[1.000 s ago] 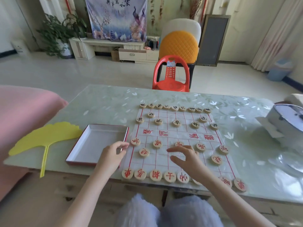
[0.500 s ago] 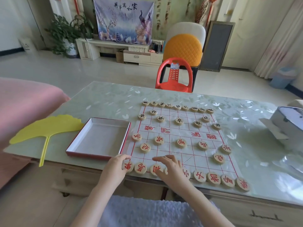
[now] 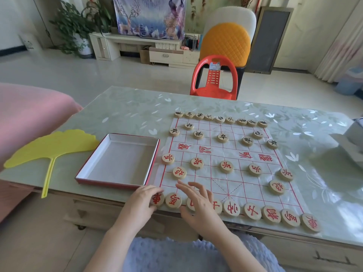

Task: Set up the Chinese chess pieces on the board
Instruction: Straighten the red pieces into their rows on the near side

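Chinese chess pieces (image 3: 226, 167), wooden discs, two sets: black-lettered along the far side of the board (image 3: 220, 154), red-lettered on the near side, all apparently in starting places, so the setup looks close to done. Board: thin white sheet with red grid, creased, lying flat on the table (image 3: 125, 114) just right of the box lid (image 3: 117, 160), which is red-edged and empty; likely to slide or ruck if dragged. Left hand (image 3: 140, 201): fingertips loosely pinching the corner piece (image 3: 157, 199) at the near-left end of the back row. Right hand (image 3: 198, 203): fingers spread, holding nothing, hovering over or resting on the third and fourth discs of that row; contact cannot be judged. Pieces: judged light, rigid, smooth-edged, not fragile; best taken by the rim between thumb and finger, or nudged flat. Writing: one carved character per disc; four large red characters across the board's middle band, inverted from this side.
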Tool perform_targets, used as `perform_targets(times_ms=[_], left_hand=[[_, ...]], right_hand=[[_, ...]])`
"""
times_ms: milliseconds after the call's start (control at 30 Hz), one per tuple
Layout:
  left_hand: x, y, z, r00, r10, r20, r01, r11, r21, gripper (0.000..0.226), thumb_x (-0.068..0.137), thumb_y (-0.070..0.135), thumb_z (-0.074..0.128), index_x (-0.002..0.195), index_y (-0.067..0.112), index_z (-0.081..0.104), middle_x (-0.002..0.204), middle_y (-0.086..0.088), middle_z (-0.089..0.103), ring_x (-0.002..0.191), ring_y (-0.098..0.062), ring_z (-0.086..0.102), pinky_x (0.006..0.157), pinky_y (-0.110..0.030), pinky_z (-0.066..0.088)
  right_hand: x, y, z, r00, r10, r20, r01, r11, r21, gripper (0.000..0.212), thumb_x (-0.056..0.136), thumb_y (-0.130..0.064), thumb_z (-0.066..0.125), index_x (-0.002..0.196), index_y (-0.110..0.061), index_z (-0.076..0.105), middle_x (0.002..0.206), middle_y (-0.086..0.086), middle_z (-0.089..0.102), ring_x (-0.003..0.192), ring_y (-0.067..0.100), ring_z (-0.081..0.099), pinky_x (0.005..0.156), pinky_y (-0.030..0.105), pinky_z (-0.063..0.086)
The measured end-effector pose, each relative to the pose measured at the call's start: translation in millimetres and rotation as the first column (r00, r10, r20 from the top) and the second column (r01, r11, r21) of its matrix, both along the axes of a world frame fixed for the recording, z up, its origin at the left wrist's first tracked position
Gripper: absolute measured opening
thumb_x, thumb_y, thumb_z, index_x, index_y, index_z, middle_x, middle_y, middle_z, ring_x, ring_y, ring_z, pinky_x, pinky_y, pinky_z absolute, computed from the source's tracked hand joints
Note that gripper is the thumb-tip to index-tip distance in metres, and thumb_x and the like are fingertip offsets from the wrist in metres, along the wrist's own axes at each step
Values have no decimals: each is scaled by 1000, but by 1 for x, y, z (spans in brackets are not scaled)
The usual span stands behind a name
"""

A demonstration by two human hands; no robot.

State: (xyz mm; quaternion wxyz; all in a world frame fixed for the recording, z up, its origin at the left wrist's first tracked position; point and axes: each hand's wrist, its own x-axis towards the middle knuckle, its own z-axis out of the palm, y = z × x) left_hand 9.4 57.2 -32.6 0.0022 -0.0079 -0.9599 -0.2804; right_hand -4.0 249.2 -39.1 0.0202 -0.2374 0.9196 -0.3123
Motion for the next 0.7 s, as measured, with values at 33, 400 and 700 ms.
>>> perform_targets(times_ms=[33,400,700], left_hand=[[-1,0,0,1000,10,0,-10,1000,5,50,81,7,66,126,25,54,128,10,53,122,-9,46,101,-20,36],[3,8,7,957,214,-194,-222,975,-21,40,72,42,71,111,32,64,98,11,53,88,-12,58,62,-23,46],[0,13,3,969,225,-106,-234,968,-91,37,77,40,67,109,24,61,103,8,50,92,-14,57,62,-21,39]], right_hand=[[-1,-1,-1,1000,-2,0,2,1000,-4,55,89,-24,47,139,-38,31,148,-25,25,136,4,12,104,23,5],[-4,-14,-10,999,53,-13,-51,993,106,62,85,-20,46,143,-30,27,149,-16,29,141,17,9,108,36,6],[-8,-17,-10,997,72,25,-75,984,164,64,86,-16,45,144,-30,23,143,-11,39,140,17,7,110,38,2]])
